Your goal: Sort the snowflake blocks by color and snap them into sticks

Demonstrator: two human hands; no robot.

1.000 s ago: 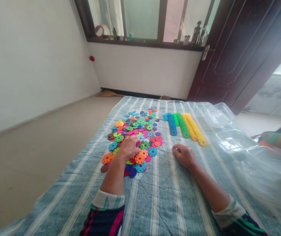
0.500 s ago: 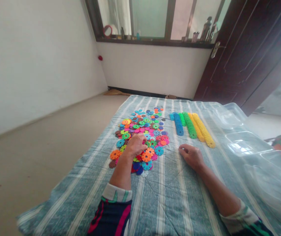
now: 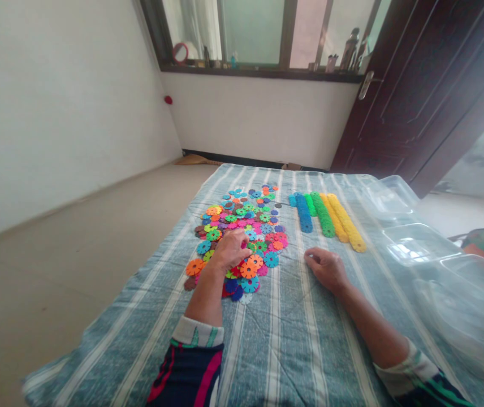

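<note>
A loose heap of colourful notched plastic discs (image 3: 249, 268) lies on the striped cloth. My left hand (image 3: 230, 249) is over the middle of this heap, fingers curled down among the pieces; whatever is between the fingertips is hidden. Right of the heap, my right hand (image 3: 325, 268) rests low over the cloth with its fingers curled together and nothing visible in them. Beyond it, overlapping discs form rows sorted by colour: a blue row (image 3: 305, 215), a green row (image 3: 323, 216) and a yellow row (image 3: 348, 225), with shorter light-blue and bright-green rows alongside.
Clear plastic containers stand along the right side, one at the back (image 3: 390, 198) and another (image 3: 415, 244) nearer. The striped cloth (image 3: 293, 339) covers the table. Past the table are a white wall, a window ledge (image 3: 259, 72) with small items, and a dark door (image 3: 411, 85).
The whole view has shifted slightly, so everything sits a little further left. Both hands keep nearly the same places relative to the discs.
</note>
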